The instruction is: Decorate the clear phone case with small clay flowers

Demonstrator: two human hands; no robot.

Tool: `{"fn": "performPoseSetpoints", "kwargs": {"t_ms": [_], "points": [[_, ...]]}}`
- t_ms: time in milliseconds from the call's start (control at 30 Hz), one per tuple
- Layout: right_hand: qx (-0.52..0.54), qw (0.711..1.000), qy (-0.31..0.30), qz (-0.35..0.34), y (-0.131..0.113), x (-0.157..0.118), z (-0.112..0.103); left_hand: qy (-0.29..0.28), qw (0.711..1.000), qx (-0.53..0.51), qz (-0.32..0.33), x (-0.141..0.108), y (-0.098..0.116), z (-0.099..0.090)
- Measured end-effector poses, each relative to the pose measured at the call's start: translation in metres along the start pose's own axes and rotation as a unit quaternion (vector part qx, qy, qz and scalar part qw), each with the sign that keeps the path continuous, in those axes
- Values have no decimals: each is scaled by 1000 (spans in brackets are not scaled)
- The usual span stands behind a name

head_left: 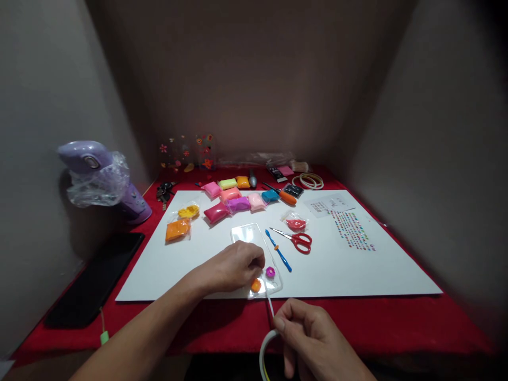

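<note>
My right hand is closed round a narrow roll of white tape near the table's front edge. A thin strip of that tape stretches up to my left hand, whose fingers are pinched at its far end. Under my left hand lies a clear phone case, partly covered by it. On the case's lower part sit a purple flower-shaped piece and an orange one. A blue modelling tool and red-handled scissors lie just right of the case.
Several coloured clay packets lie at the back of the white board. A sheet of gem stickers is on the right. A black phone and purple bottle stand left. Tape rings rest behind.
</note>
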State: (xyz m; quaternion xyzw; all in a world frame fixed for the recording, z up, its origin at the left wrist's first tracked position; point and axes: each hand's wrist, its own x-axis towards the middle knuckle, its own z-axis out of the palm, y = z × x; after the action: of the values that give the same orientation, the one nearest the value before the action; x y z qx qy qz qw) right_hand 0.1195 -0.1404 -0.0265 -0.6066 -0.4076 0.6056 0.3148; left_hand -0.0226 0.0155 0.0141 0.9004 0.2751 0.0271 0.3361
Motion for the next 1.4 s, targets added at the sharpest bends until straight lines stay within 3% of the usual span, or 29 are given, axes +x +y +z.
{"fn": "performPoseSetpoints", "kwargs": {"t_ms": [1000,1200,1400], "points": [[-33,999,-5,3,-5,-6,-3,0,1000,25,-14,0,7,-2],[1,1000,5,4,5,-4,-1,-6,999,30,-21,1,7,-1],[24,999,-23,14,-2,-4,-2,3,1000,8,-2,1,3,0]]}}
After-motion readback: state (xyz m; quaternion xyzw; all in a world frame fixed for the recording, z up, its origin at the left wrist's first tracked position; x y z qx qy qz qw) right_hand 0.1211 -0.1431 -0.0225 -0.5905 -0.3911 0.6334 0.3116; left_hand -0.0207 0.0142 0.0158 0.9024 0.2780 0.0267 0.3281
